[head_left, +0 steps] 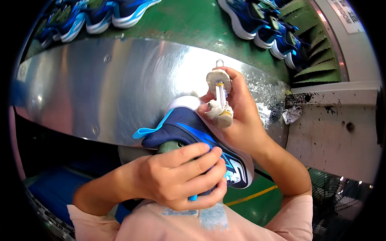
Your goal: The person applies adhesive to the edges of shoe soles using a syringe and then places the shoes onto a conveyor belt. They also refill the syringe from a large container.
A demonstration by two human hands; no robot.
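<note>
Two rows of blue shoes beyond steel table.

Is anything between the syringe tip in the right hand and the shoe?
Nothing visible. The right hand holds the syringe against the navy shoe near its white sole; the left hand grips the shoe lower down.

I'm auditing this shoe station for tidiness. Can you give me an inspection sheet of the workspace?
Surface: curved shiny metal bench, white residue at its right end.
Job's things: navy-and-blue sports shoe with white sole; clear syringe-like applicator with crusted tip.
Clutter: crumpled white scrap on stained ledge.
Hands: left hand grips the shoe; right hand holds the applicator at the sole.
Cables: nothing seen.
Surroundings: rows of blue shoes on a green belt.
</note>
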